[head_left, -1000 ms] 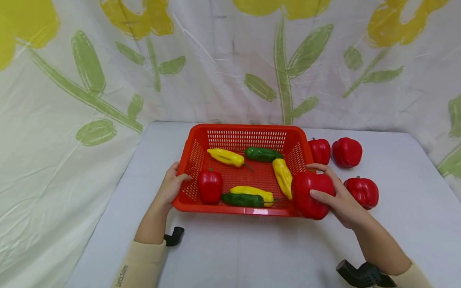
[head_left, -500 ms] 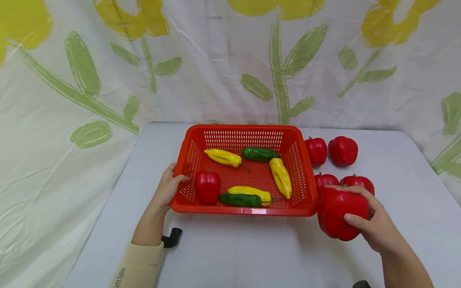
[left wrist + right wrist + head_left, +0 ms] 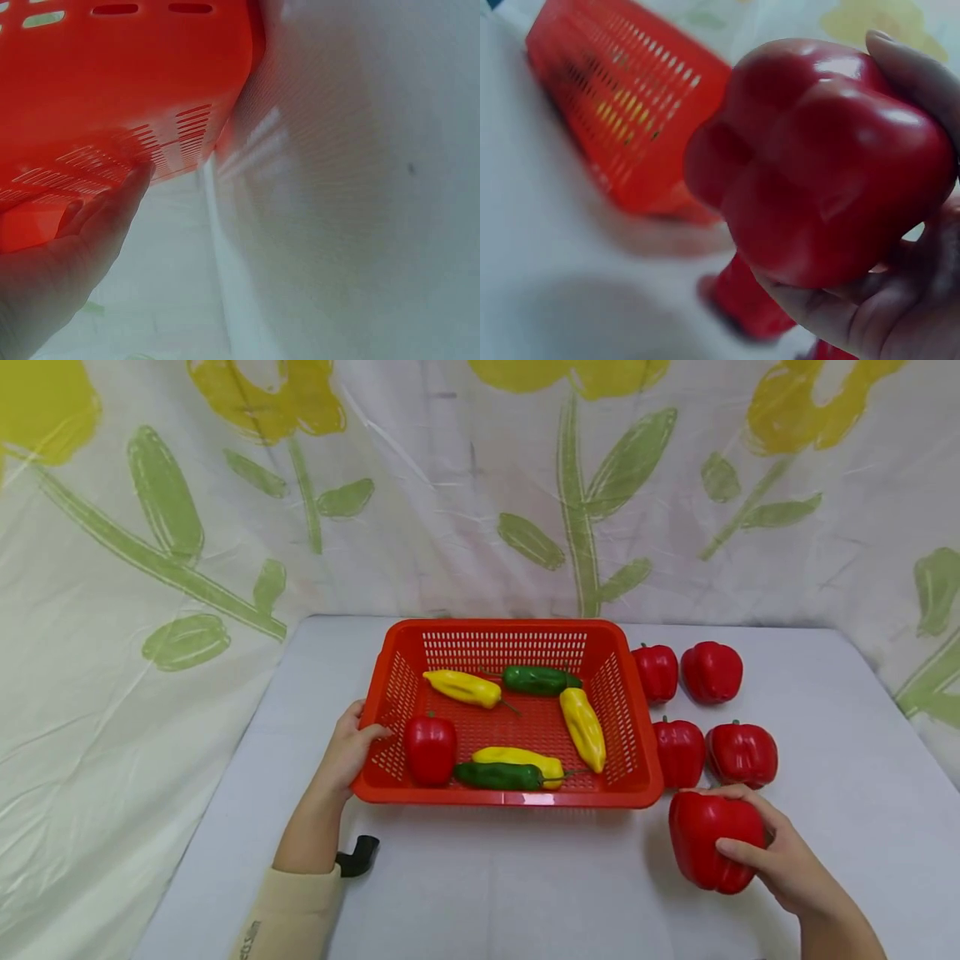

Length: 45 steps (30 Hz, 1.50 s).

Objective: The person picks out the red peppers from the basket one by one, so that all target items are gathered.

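My left hand [image 3: 350,750] grips the left rim of a red plastic basket [image 3: 517,797], thumb over the edge and fingers against the outer wall in the left wrist view. In my right hand [image 3: 787,856] is a red bell pepper [image 3: 712,839], pinched between thumb and fingers, off the basket's front right corner. The right wrist view shows the lobed underside of this bell pepper [image 3: 817,165] above the table. Inside the basket lie another red bell pepper [image 3: 431,750], several yellow peppers [image 3: 582,727] and two green peppers [image 3: 498,776].
Several more red bell peppers [image 3: 742,753] stand in two rows just right of the basket, on the white table [image 3: 480,885]. A flower-printed curtain [image 3: 435,527] hangs behind the table. A black device [image 3: 360,856] sits at the left wrist.
My right hand has carried the bell pepper from over the basket's right front corner outward to the right and toward me. The left hand keeps its grip on the rim.
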Each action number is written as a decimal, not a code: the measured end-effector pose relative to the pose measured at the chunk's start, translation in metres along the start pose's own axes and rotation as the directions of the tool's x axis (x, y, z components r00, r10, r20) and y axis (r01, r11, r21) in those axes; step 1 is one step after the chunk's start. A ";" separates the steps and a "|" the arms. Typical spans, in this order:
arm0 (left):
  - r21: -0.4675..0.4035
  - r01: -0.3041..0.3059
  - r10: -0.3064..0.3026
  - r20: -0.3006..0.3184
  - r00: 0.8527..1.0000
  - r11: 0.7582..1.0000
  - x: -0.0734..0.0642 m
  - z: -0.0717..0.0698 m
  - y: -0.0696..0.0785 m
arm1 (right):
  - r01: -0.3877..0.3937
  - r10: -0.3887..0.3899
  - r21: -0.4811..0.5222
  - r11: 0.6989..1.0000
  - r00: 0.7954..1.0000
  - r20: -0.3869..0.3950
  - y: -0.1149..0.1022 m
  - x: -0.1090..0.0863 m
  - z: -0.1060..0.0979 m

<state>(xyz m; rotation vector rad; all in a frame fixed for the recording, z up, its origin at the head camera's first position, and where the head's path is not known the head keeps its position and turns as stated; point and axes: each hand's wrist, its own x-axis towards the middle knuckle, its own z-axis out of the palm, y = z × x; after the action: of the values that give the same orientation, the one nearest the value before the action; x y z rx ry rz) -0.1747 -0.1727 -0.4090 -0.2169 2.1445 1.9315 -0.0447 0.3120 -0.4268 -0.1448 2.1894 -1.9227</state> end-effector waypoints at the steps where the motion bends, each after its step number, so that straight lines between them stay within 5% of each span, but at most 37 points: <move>1: 0.001 0.000 0.000 -0.003 1.000 1.000 0.000 0.000 0.000 | -0.020 0.020 0.000 1.000 1.000 0.002 0.003 0.000 0.001; 14: -0.012 -0.005 0.005 0.008 1.000 1.000 0.001 0.000 -0.002 | -0.167 0.168 -0.076 0.983 0.986 0.001 0.027 0.002 0.004; 36: -0.015 -0.023 0.023 0.013 1.000 1.000 0.001 0.000 -0.003 | -0.286 0.283 -0.084 0.955 0.958 -0.044 0.035 0.002 0.009; 45: -0.017 -0.023 0.024 0.010 1.000 1.000 0.001 0.000 -0.003 | -0.172 0.171 -0.083 0.982 0.985 -0.016 0.041 0.001 0.007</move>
<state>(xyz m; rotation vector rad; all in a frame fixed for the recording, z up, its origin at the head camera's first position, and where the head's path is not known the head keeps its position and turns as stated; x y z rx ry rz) -0.1749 -0.1735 -0.4122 -0.1857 2.1348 1.9598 -0.0413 0.3109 -0.4683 0.0385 2.2100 -1.7434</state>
